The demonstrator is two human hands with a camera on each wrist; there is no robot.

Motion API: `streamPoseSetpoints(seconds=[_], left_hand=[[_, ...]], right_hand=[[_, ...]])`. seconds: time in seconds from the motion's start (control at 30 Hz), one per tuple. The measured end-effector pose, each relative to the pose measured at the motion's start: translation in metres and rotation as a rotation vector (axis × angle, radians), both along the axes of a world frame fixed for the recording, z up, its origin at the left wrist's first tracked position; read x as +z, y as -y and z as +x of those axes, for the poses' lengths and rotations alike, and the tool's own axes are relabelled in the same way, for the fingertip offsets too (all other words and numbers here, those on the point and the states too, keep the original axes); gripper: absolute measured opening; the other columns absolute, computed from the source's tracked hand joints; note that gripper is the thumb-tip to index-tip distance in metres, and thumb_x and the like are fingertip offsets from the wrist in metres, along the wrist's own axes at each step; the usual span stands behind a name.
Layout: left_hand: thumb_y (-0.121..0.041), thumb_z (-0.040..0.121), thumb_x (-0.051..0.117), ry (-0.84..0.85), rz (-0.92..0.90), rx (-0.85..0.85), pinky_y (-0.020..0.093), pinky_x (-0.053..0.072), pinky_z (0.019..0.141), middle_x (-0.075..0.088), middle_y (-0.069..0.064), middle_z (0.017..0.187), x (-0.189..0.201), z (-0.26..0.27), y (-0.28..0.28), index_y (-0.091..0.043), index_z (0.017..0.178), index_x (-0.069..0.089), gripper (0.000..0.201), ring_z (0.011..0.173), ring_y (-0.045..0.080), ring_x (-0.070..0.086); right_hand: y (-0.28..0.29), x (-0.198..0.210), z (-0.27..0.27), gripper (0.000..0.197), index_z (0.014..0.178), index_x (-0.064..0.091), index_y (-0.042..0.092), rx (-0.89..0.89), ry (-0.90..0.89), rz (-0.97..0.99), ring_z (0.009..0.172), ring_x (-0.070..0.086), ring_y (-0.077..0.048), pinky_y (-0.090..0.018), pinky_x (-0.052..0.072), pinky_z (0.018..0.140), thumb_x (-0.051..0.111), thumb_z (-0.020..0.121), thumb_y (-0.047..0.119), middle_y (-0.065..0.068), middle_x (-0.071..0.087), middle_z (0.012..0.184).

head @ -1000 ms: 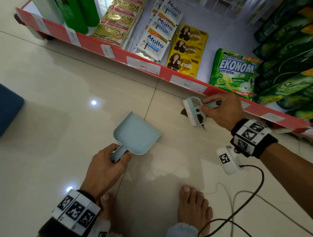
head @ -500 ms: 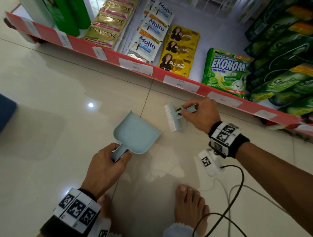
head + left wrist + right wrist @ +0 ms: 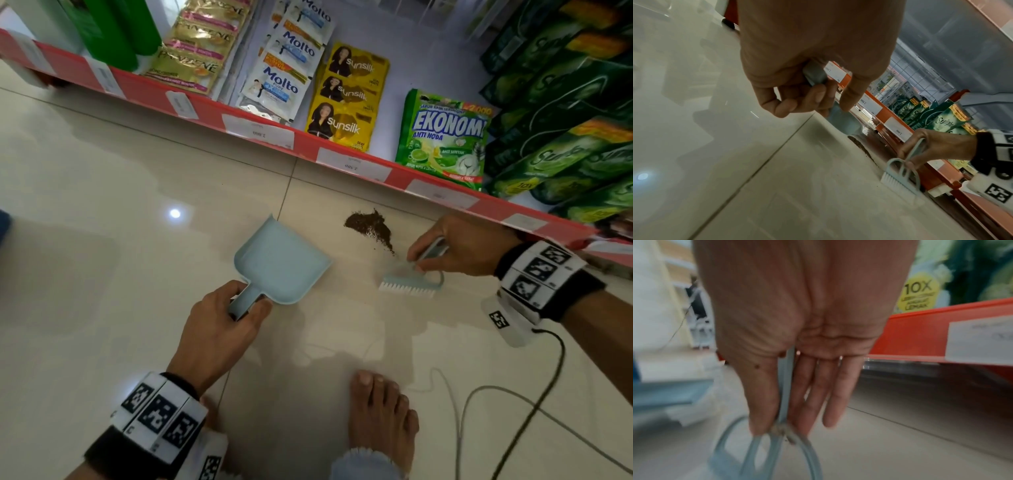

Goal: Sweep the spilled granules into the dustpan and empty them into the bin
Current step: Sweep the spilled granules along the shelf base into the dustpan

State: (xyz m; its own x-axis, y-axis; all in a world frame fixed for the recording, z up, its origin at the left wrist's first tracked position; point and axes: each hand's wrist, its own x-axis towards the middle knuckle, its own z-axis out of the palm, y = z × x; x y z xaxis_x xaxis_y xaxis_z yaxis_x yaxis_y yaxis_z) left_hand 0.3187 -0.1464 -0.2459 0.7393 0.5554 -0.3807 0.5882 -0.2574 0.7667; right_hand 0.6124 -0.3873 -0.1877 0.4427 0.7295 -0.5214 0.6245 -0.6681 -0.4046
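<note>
A small dark heap of granules [image 3: 369,226] lies on the pale floor tiles near the red shelf edge. A light blue dustpan [image 3: 279,262] rests flat on the floor to its left, mouth facing away from me. My left hand [image 3: 219,329] grips the dustpan's handle [image 3: 816,76]. My right hand [image 3: 462,248] pinches the handle of a light blue brush [image 3: 411,281], whose white bristles [image 3: 894,179] touch the floor just right of and nearer than the heap. In the right wrist view the thumb and fingers [image 3: 813,392] lie along the brush handle [image 3: 786,386].
A low red shelf edge [image 3: 308,145] with price tags runs across the back, holding sachets and green pouches [image 3: 442,137]. My bare foot [image 3: 380,414] stands below the brush. A cable [image 3: 544,387] trails over the floor at right. No bin is in view.
The brush has swung from the left of the granules to their right and lower, uncovering the dark heap. The dustpan and my left hand have stayed put.
</note>
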Motion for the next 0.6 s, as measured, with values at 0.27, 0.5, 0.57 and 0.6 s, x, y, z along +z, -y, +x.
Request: streamPoseSetpoints(seconds=[0.27, 0.5, 0.57, 0.6], left_hand=[[-0.034, 0.086, 0.067, 0.011, -0.004, -0.01, 0.014, 0.034, 0.041, 0.053, -0.014, 0.045, 0.001, 0.005, 0.007, -0.02, 0.075, 0.06, 0.02, 0.039, 0.005, 0.044], [-0.034, 0.087, 0.066, 0.022, -0.016, -0.03, 0.015, 0.031, 0.042, 0.051, -0.014, 0.044, 0.003, 0.012, 0.01, -0.019, 0.077, 0.061, 0.019, 0.039, 0.005, 0.043], [-0.034, 0.087, 0.066, 0.013, -0.018, -0.026, 0.02, 0.031, 0.045, 0.051, -0.014, 0.044, 0.003, 0.014, 0.01, -0.019, 0.076, 0.061, 0.02, 0.039, 0.005, 0.044], [-0.034, 0.087, 0.066, 0.01, -0.021, -0.024, 0.022, 0.032, 0.046, 0.052, -0.013, 0.044, 0.003, 0.015, 0.01, -0.019, 0.075, 0.06, 0.02, 0.04, 0.005, 0.044]], right_hand=[[-0.033, -0.002, 0.014, 0.021, 0.104, 0.078, 0.012, -0.003, 0.241, 0.262, 0.079, 0.071, -0.016, -0.035, 0.06, 0.078, 0.076, 0.083, 0.012, -0.003, 0.077, 0.099], [-0.01, 0.008, -0.014, 0.014, 0.09, 0.08, 0.021, -0.198, 0.018, 0.332, 0.075, 0.069, -0.001, -0.014, 0.055, 0.07, 0.083, 0.077, 0.016, 0.012, 0.076, 0.086], [-0.007, 0.0, -0.033, 0.013, 0.087, 0.08, 0.02, -0.197, -0.109, 0.255, 0.072, 0.07, -0.002, -0.019, 0.057, 0.069, 0.085, 0.075, 0.018, 0.012, 0.076, 0.082], [-0.007, -0.007, -0.043, 0.012, 0.087, 0.079, 0.02, -0.181, -0.146, 0.211, 0.071, 0.069, -0.002, -0.02, 0.057, 0.069, 0.084, 0.076, 0.018, 0.012, 0.076, 0.081]])
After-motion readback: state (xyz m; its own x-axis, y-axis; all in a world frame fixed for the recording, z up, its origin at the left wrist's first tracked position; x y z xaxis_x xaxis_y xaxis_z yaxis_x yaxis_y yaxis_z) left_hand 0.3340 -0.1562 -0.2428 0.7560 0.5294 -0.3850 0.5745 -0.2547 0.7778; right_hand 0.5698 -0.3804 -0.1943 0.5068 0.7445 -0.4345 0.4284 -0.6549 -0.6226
